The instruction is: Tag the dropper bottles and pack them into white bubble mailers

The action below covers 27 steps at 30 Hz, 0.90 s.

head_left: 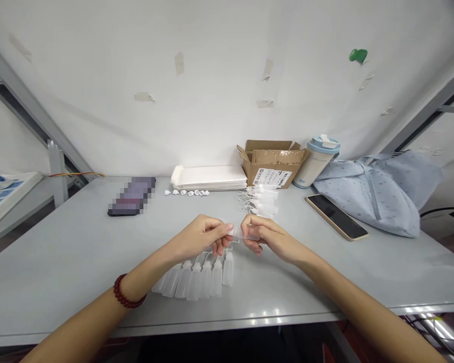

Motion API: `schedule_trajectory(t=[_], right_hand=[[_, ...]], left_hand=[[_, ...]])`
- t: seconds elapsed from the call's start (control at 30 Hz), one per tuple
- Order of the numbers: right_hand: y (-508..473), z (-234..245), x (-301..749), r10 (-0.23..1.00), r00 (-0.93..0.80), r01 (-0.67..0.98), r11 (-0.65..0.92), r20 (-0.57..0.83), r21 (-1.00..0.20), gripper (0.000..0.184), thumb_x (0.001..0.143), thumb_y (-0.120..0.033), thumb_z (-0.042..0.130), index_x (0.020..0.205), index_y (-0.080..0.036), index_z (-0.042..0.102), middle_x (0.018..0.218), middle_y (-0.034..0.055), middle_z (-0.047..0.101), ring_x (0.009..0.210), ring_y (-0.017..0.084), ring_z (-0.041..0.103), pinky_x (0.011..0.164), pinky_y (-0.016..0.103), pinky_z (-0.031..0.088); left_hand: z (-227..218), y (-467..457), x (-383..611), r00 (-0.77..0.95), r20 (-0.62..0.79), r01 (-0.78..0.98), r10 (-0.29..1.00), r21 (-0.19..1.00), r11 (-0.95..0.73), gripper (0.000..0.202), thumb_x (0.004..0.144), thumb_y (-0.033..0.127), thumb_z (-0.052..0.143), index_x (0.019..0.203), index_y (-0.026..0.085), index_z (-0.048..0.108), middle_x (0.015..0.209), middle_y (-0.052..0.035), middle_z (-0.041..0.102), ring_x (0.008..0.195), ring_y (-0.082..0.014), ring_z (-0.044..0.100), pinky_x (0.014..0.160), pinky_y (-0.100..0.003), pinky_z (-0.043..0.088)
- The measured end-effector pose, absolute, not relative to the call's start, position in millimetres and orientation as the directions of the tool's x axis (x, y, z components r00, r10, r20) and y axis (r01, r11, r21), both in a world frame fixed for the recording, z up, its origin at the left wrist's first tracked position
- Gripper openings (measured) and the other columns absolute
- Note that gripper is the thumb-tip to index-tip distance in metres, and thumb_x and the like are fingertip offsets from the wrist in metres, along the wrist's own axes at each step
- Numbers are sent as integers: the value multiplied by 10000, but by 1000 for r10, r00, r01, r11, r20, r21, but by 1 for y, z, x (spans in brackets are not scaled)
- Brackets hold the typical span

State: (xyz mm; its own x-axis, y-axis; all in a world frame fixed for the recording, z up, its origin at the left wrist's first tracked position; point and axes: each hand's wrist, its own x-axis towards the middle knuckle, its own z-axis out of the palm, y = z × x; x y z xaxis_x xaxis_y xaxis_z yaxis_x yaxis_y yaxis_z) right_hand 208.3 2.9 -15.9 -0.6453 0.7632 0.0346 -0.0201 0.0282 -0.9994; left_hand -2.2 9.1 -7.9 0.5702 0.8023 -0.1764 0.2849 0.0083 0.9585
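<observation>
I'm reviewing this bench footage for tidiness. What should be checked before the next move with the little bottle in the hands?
1. Small bottle held securely: ok; left hand and right hand both pinch it above the table.
2. Its cap seated: cannot tell; fingers hide its ends.
3. Row of bottles lying side by side near the table's front edge: ok.
4. Loose caps probably within reach: ok; they lie in a line before the white stack.
5. Phone apart from the hands: ok; it lies to the right.
</observation>
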Motion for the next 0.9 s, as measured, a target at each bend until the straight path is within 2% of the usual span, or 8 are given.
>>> schedule_trajectory(t=[0.13, 0.3, 0.43, 0.57, 0.63, 0.73, 0.9], right_hand=[[3, -14, 209, 777, -630, -4, -23, -15, -1000, 96, 857, -212, 379, 821, -193, 466, 580, -56, 369, 536, 96, 345, 523, 237, 336], [3, -15, 208, 781, -624, -17, -52, -30, -999, 99, 880, -248, 385, 838, -199, 460, 582, -59, 360, 534, 97, 339, 522, 235, 329], [2, -15, 208, 785, -619, -34, -36, -7, -999, 107, 888, -242, 385, 845, -194, 471, 596, -51, 392, 547, 95, 354, 530, 235, 340], [1, -15, 208, 781, -624, -36, -24, 4, -999, 106, 885, -238, 395, 841, -190, 478, 596, -49, 397, 547, 94, 358, 530, 234, 343], [1, -15, 208, 782, -623, -34, -23, 3, -999, 104, 884, -241, 400, 843, -190, 481, 602, -48, 397, 551, 95, 360, 531, 234, 346], [1, -16, 208, 779, -627, -37, -38, -6, -999, 110, 895, -249, 391, 857, -194, 479, 592, -55, 375, 544, 94, 350, 528, 232, 341], [1, -17, 207, 778, -628, -45, -54, -14, -998, 103, 902, -245, 387, 860, -205, 472, 581, -61, 362, 540, 93, 341, 531, 229, 327]], left_hand=[[-4, 5, -1, 529, -99, 266, 843, 962, -54, 240, 794, 390, 623, 852, 159, 652, 685, -3, 617, 615, -126, 571, 610, -256, 476], [-3, 6, 1, 502, -67, 239, 862, 969, -64, 238, 769, 361, 649, 887, 155, 659, 746, -14, 630, 636, -131, 574, 636, -273, 494], [-4, 8, 1, 545, -85, 281, 834, 956, -86, 350, 864, 444, 511, 763, 136, 643, 694, -25, 624, 584, -119, 561, 593, -254, 470], [-3, 6, 1, 553, -115, 321, 825, 944, -83, 413, 874, 467, 480, 659, 134, 599, 619, -15, 589, 528, -106, 524, 531, -232, 423], [-2, 5, 1, 554, -106, 321, 826, 942, -94, 361, 858, 449, 516, 703, 141, 623, 613, -3, 574, 547, -107, 514, 541, -229, 426], [-1, 4, 1, 536, -95, 294, 839, 952, -81, 252, 801, 398, 609, 864, 159, 658, 635, 13, 563, 576, -113, 511, 551, -232, 441], [-3, 6, 0, 499, -79, 278, 863, 958, -73, 286, 762, 366, 663, 966, 166, 661, 688, 10, 586, 604, -116, 521, 562, -236, 454]])
